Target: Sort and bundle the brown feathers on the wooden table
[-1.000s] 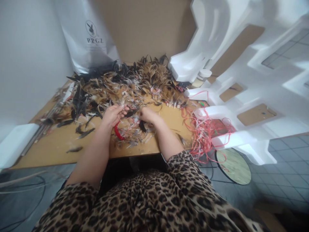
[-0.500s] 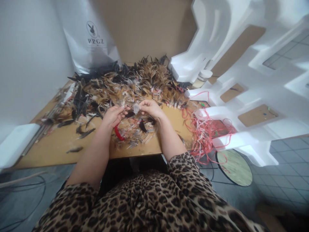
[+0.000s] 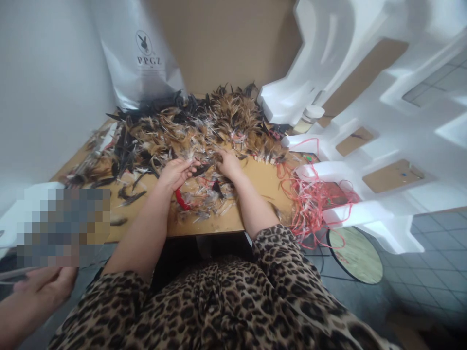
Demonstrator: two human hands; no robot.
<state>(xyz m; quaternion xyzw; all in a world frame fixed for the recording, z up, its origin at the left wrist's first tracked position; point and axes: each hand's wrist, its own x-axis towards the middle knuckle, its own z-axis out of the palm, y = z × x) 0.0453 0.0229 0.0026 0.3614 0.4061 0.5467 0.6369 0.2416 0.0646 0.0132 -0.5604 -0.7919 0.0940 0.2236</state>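
My left hand is closed in a pinch on a brown feather with a pale fluffy base, held over the front of the feather pile. To the right of it, my right hand reaches to the edge of the brown and black feather pile, fingers bent and drawn together. Its fingertips are partly hidden among the feathers, so what they pinch cannot be made out. Below and between my hands lie loose feather scraps and a red strip.
Another person's hand extends in at lower left, near a blurred-out patch. A silver bag stands behind the feathers. On the right are tangled red strings, a lidded jar, white foam pieces and a round stool top.
My right hand has lowered to the pile, and the pale feather tuft it held is no longer visible in it. My left hand stays nearly still. Another person's hand has appeared at lower left.
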